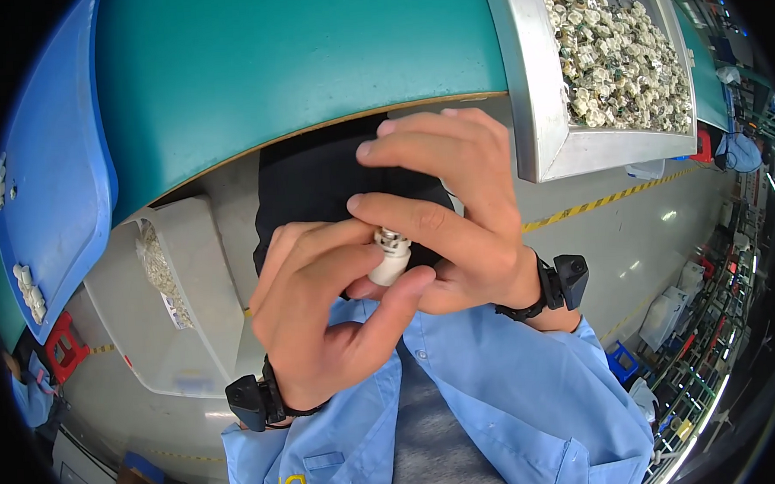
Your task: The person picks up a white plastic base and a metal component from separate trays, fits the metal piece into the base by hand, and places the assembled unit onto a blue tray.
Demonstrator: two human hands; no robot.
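Note:
Between my two hands, in front of my body, is a small white cylindrical part that looks like a ceramic socket, with metal pieces around its upper end. My left hand is closed on it, fingers at its left side and the thumb reaching across its lower right. My right hand meets it from the right, its index finger bent over the top and its other fingers raised and curled. Fingers hide parts of the socket's sides and base.
A green table lies ahead. At the right, a metal tray holds many small white parts. The blue tray at the left carries several white pieces. Below it stands a translucent bin with bagged parts. A red stool is farther left.

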